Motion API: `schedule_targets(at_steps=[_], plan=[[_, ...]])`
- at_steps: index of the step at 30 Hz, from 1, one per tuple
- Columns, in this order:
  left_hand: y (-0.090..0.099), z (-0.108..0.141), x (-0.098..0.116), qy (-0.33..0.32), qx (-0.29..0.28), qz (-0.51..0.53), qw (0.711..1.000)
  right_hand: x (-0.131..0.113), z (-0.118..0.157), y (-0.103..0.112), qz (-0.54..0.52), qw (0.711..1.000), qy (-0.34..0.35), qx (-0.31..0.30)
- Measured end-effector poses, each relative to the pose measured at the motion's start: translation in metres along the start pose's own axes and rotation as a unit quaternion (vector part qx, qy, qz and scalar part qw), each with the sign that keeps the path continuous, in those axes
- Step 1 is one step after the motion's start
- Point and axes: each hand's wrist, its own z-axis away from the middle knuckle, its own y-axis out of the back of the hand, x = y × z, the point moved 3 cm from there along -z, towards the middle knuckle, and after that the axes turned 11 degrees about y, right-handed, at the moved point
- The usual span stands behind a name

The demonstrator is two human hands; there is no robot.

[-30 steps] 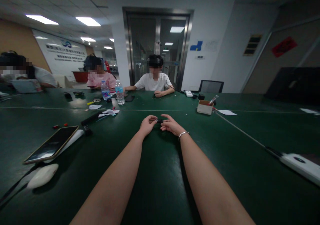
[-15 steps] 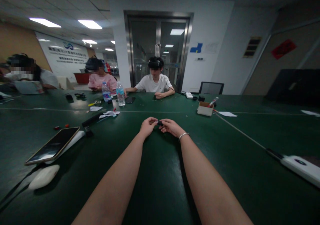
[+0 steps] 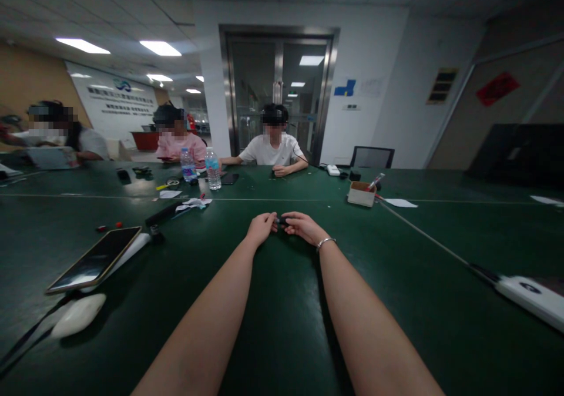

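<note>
Both of my arms reach forward over the dark green table. Between my fingertips is a small black object [image 3: 281, 221] with a greyish left end, too small and dim to name. My left hand [image 3: 261, 230] pinches it at the left end. At its right end, the thumb and fingers of my right hand [image 3: 305, 227] are closed on it, and a silver bracelet [image 3: 325, 242] circles that wrist. My fingers hide part of the object, which is just above the tabletop or close to it.
Left of my arms lie a phone [image 3: 99, 259], a white mouse-shaped item [image 3: 79, 315] and crumpled paper [image 3: 194, 204]. Water bottles [image 3: 213, 170] stand further back. A small box [image 3: 362, 194] is ahead on the right, a white device [image 3: 529, 296] nearer. People wearing headsets sit opposite.
My head view has tipped up slightly, so the scene sits a little lower. The fingers of my left hand have shifted on the small object, and its greyish end shows more clearly.
</note>
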Motion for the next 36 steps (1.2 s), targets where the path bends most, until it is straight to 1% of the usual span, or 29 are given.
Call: schedule_targets(at_steps=[2,7,11,14,23,27,29,31,36], plan=[[0.0,0.001,0.001,-0.006,0.001,0.017,1.0,-0.001,0.0,0.0,-0.005,1.0,0.0,0.008],[0.001,0.005,0.006,-0.044,-0.005,0.041,0.998,0.0,0.0,0.002,-0.02,1.0,0.005,0.013],[0.002,0.006,0.008,-0.074,-0.002,0.036,0.997,0.001,-0.001,0.003,-0.029,1.0,0.007,0.008],[0.002,0.006,0.008,-0.082,0.005,0.024,0.996,0.001,-0.001,0.003,-0.033,0.999,0.008,0.004],[-0.001,0.007,0.009,-0.055,-0.008,0.045,0.997,-0.001,0.001,0.002,-0.032,0.999,0.009,0.007],[-0.002,0.009,0.01,-0.018,-0.022,0.053,0.998,-0.001,0.001,0.002,-0.037,0.999,0.009,0.017],[-0.002,0.009,0.01,-0.01,-0.029,0.057,0.998,-0.001,0.001,0.003,-0.039,0.999,0.011,0.022],[-0.001,0.01,0.011,-0.026,-0.026,0.063,0.997,-0.001,0.001,0.003,-0.039,0.999,0.014,0.022],[0.002,0.012,0.015,-0.094,-0.015,0.056,0.994,-0.001,0.001,0.003,-0.035,0.999,0.011,0.02]])
